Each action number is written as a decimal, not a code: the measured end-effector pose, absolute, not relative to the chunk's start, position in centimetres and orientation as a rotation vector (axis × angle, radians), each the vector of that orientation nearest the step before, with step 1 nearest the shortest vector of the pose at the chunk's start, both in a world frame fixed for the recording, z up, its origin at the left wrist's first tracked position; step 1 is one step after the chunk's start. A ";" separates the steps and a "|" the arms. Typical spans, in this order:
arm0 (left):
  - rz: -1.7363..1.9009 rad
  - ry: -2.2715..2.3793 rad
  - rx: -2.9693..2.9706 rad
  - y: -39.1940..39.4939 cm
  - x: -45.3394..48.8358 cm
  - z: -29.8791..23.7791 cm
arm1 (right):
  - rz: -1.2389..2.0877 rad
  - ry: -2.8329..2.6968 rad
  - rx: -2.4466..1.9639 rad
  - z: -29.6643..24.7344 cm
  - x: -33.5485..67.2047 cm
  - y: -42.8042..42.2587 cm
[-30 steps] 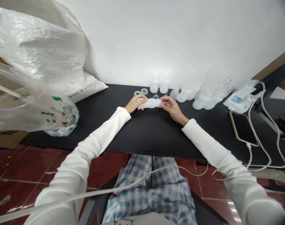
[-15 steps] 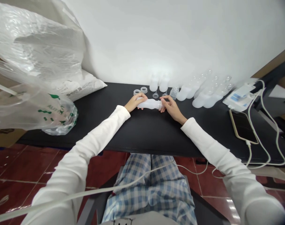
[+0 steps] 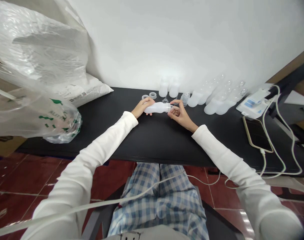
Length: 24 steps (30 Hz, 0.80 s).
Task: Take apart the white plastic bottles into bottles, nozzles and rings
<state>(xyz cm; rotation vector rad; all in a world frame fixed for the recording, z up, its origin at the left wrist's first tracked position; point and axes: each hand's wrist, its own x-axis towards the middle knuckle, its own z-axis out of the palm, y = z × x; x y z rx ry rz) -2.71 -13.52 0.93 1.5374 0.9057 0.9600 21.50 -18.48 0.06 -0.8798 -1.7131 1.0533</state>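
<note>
A frosted white baby bottle (image 3: pixel 157 107) lies sideways in the air above the black table, its neck to the right. My left hand (image 3: pixel 143 106) is wrapped round its base end. At the neck, the fingers of my right hand (image 3: pixel 180 114) close on a clear screw ring (image 3: pixel 168 107); a clear teat seems to stick out of it, partly hidden by the fingers. Behind my left hand lie two loose rings (image 3: pixel 152 95). Clear teats (image 3: pixel 165 100) sit behind the bottle, near two upright bottles (image 3: pixel 163 89). A clear cap (image 3: pixel 185 99) stands just beyond my right hand.
Several bottles fitted with teats (image 3: pixel 218 105) stand at the right along the white wall. Farther right are a white box (image 3: pixel 253 104), a phone (image 3: pixel 257 134) and white cables (image 3: pixel 279 160). Large plastic bags (image 3: pixel 59 120) fill the left end of the black table (image 3: pixel 152 143).
My right fingers have shifted their grip at the neck, spreading so that the ring end shows more. The bottle stays in my left hand, almost in place.
</note>
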 end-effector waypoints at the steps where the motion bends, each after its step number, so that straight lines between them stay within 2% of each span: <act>1: 0.959 0.899 1.543 -13.5 -2.7 0.9 | 1.041 -1.723 -0.888 0.1 21.5 -18.5; 4: 0.958 0.890 1.559 -13.7 -2.8 1.1 | 0.957 -1.742 -0.959 0.0 21.6 -18.3; 11: 0.902 0.863 1.660 -14.3 -2.7 1.5 | 0.505 -1.946 -1.216 -0.6 21.6 -17.7; 16: 0.887 0.899 1.627 -14.0 -2.7 1.3 | 0.465 -1.853 -1.241 -1.2 21.8 -17.4; 24: 0.898 0.926 1.570 -13.8 -2.4 1.3 | 0.515 -2.003 -0.933 -0.5 22.1 -18.2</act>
